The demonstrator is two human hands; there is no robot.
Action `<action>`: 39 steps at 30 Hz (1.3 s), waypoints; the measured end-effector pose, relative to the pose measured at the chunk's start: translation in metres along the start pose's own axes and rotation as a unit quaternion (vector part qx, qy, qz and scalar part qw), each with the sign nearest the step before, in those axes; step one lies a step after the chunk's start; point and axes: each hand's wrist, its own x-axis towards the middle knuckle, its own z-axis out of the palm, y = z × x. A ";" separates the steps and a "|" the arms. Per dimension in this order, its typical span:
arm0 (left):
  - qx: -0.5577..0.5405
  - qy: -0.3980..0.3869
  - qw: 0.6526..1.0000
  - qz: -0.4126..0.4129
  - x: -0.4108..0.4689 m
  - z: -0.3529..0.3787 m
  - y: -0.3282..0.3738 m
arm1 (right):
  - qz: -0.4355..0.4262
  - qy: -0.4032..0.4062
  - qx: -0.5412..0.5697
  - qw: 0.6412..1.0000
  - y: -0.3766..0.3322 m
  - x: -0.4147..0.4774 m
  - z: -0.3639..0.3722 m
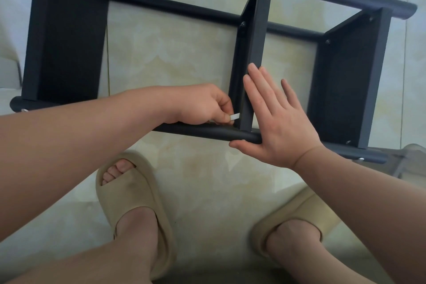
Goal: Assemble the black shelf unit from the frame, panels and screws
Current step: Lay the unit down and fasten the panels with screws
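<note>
Pinching a silver tool (234,117), left hand (198,104) sits beside middle panel (255,37); flat right hand (276,127) presses it.

1. The left forearm (80,127), at the left edge, and the right forearm (359,191), at the lower right, were bare right up to the frame's border.
2. The left hand (198,104) and the right hand (276,127), mid-frame, were bare too.
3. The left slipper (129,193), at lower centre-left, was a thick beige moulded slide. It had one broad band over the instep, faintly smudged darker, and an open toe where the toes showed.
4. The right slipper (297,212), at lower centre-right, matched it in colour and shape, and the forearm hid its front end.
5. The left shin (92,267) and the right ankle (292,237), along the bottom edge, were bare.
</note>
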 end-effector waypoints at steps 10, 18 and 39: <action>0.018 -0.011 1.000 -0.003 0.002 -0.004 -0.004 | 0.001 0.003 0.005 1.000 0.000 0.000 0.001; 0.138 0.092 0.984 0.060 0.001 -0.026 0.002 | 0.002 0.002 0.009 1.000 -0.001 0.000 -0.001; -0.296 0.130 0.945 -0.059 0.015 0.007 0.005 | 0.003 0.000 0.012 1.000 -0.001 0.000 -0.001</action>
